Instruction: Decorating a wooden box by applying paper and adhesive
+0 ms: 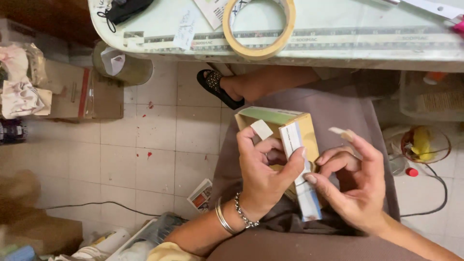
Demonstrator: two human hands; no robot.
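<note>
Hands work over the lap: the left hand (263, 176) is curled around a narrow white-and-blue box (299, 174), thumb pressing its face, with 1 strip of tape (261, 129) on a fingertip. The right hand (355, 186) pinches the box's edge, half open, another tape strip (340, 133) on its forefinger. Best to keep the box steady against the yellow carton (278, 121) behind. Farther off, a tape roll (258, 26) overhangs the counter (338, 43) edge.
</note>
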